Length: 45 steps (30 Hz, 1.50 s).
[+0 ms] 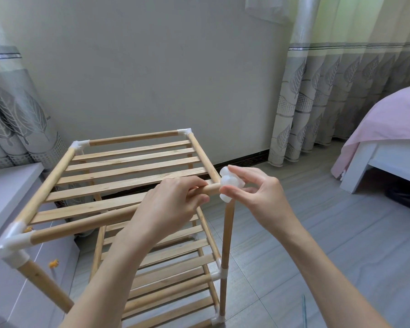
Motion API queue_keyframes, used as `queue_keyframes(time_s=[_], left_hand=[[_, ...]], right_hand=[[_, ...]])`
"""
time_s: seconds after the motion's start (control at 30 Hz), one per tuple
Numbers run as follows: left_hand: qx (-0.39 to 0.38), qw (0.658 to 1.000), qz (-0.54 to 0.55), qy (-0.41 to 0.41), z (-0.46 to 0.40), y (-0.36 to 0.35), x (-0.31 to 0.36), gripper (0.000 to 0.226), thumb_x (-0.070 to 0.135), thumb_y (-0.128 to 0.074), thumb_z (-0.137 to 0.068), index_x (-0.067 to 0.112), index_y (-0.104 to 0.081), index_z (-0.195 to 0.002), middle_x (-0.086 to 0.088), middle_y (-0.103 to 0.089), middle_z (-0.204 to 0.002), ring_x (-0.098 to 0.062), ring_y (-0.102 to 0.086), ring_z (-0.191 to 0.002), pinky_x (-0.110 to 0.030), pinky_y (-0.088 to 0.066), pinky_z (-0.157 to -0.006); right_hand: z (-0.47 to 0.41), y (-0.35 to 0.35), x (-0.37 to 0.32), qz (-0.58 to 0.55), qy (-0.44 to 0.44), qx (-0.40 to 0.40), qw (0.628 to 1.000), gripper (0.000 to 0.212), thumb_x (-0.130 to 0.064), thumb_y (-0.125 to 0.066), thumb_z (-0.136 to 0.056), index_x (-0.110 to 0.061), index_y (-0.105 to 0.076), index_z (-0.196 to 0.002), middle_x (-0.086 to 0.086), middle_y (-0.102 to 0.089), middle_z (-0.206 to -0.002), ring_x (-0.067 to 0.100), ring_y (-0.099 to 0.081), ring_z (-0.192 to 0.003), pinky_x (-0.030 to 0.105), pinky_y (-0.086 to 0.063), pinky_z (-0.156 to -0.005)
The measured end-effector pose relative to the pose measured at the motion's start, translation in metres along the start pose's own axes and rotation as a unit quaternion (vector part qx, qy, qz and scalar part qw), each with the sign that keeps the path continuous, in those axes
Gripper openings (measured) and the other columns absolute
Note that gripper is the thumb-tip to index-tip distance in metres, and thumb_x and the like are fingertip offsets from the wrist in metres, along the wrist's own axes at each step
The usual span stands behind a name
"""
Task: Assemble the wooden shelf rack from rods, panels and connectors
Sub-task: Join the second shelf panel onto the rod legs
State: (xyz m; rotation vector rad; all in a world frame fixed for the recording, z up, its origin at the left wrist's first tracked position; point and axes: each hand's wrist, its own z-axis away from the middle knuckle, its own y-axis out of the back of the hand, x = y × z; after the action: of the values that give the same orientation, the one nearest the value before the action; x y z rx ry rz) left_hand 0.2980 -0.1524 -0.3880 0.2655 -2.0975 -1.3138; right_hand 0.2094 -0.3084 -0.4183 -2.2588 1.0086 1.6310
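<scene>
Pale slatted rack (pixel 133 166), left hand (pixel 166 209) round front rod (pixel 85 227), right hand (pixel 258 197) pinching translucent connector (pixel 230 183).

No writing, label, brand, number or sign can be read anywhere in the view.
</scene>
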Motion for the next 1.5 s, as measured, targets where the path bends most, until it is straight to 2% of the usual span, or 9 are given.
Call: queue_keyframes(time_s=[0.27, 0.43, 0.6, 0.73, 0.9, 1.0, 1.13, 1.33, 1.5], left_hand=[[0.005, 1.000, 0.009, -0.006, 0.001, 0.001, -0.002, 0.025, 0.032, -0.059, -0.090, 0.029, -0.063, -0.115, 0.010, -0.063, -0.092, -0.010, -0.055, -0.083, -0.039, -0.050, -0.076], [0.005, 1.000, 0.010, -0.005, 0.001, 0.001, -0.003, 0.024, 0.033, -0.059, -0.090, 0.031, -0.063, -0.114, 0.011, -0.063, -0.095, -0.011, -0.055, -0.086, -0.039, -0.050, -0.078], [0.007, 1.000, 0.009, -0.010, 0.001, 0.002, -0.002, 0.025, 0.032, -0.058, -0.090, 0.029, -0.063, -0.115, 0.012, -0.062, -0.096, -0.010, -0.054, -0.089, -0.039, -0.049, -0.080], [0.012, 1.000, 0.009, -0.010, 0.001, 0.000, -0.003, 0.025, 0.032, -0.059, -0.090, 0.029, -0.064, -0.114, 0.013, -0.061, -0.093, -0.010, -0.054, -0.086, -0.039, -0.049, -0.079], [0.015, 0.999, 0.020, -0.023, 0.003, -0.002, -0.005, 0.023, 0.034, -0.060, -0.089, 0.030, -0.064, -0.111, 0.011, -0.064, -0.090, -0.010, -0.057, -0.083, -0.040, -0.051, -0.075], [0.034, 0.999, 0.000, -0.034, 0.003, -0.001, -0.005, 0.029, 0.049, -0.056, -0.086, 0.032, -0.061, -0.109, 0.016, -0.059, -0.082, -0.008, -0.055, -0.078, -0.035, -0.049, -0.069], [0.092, 0.992, -0.070, -0.052, 0.005, -0.005, 0.002, 0.061, 0.075, -0.034, -0.073, 0.041, -0.055, -0.120, 0.018, -0.058, -0.086, -0.007, -0.054, -0.077, -0.028, -0.046, -0.061], [0.176, 0.976, -0.113, -0.064, 0.006, -0.015, 0.000, 0.037, 0.059, -0.049, -0.081, 0.025, -0.062, -0.086, 0.016, -0.038, -0.060, -0.011, -0.039, -0.051, -0.023, -0.027, -0.045], [0.141, 0.982, -0.111, -0.059, 0.011, -0.015, 0.001, 0.029, 0.053, -0.048, -0.089, 0.027, -0.059, -0.090, 0.016, -0.038, -0.060, -0.014, -0.047, -0.057, -0.025, -0.032, -0.049]], right_hand=[[0.002, 0.002, -0.005, 0.087, 0.069, 0.000, 0.994, 0.036, -0.042, -0.071, -0.068, -0.031, -0.068, -0.102, -0.012, -0.066, -0.098, 0.009, -0.060, -0.075, 0.018, -0.050, -0.068], [0.004, 0.004, -0.004, 0.132, 0.082, -0.016, 0.988, 0.028, -0.019, -0.070, -0.082, -0.024, -0.070, -0.109, -0.012, -0.043, -0.056, 0.006, -0.041, -0.054, 0.009, -0.032, -0.051], [0.002, 0.011, 0.000, 0.226, 0.118, 0.068, 0.965, 0.035, -0.010, -0.070, -0.081, -0.025, -0.068, -0.113, -0.012, -0.041, -0.072, 0.006, -0.043, -0.060, 0.007, -0.034, -0.064], [0.006, 0.006, 0.000, 0.259, 0.129, 0.044, 0.956, 0.035, -0.012, -0.070, -0.081, -0.024, -0.068, -0.114, -0.003, -0.045, -0.082, 0.000, -0.040, -0.063, 0.018, -0.038, -0.068], [0.008, -0.005, -0.002, 0.251, 0.143, 0.034, 0.957, 0.048, -0.014, -0.071, -0.081, -0.024, -0.058, -0.126, -0.010, -0.042, -0.077, 0.002, -0.043, -0.062, 0.007, -0.038, -0.065], [0.010, -0.008, -0.003, 0.178, 0.099, 0.033, 0.978, 0.057, -0.009, -0.068, -0.080, -0.019, -0.050, -0.133, -0.007, -0.055, -0.082, 0.007, -0.051, -0.068, 0.012, -0.044, -0.072], [0.013, -0.002, -0.008, 0.015, 0.034, 0.008, 0.999, 0.038, -0.001, -0.059, -0.085, -0.037, -0.063, -0.098, -0.015, -0.070, -0.087, 0.005, -0.065, -0.083, 0.020, -0.053, -0.076], [0.015, 0.010, -0.010, -0.065, -0.012, -0.069, 0.995, 0.042, 0.007, -0.042, -0.092, -0.025, -0.067, -0.105, -0.019, -0.069, -0.093, -0.011, -0.059, -0.082, 0.006, -0.041, -0.069], [0.013, 0.004, 0.010, -0.044, -0.105, -0.044, 0.993, 0.030, -0.003, -0.046, -0.094, -0.019, -0.063, -0.113, -0.004, -0.068, -0.109, 0.009, -0.061, -0.103, 0.026, -0.050, -0.090]])
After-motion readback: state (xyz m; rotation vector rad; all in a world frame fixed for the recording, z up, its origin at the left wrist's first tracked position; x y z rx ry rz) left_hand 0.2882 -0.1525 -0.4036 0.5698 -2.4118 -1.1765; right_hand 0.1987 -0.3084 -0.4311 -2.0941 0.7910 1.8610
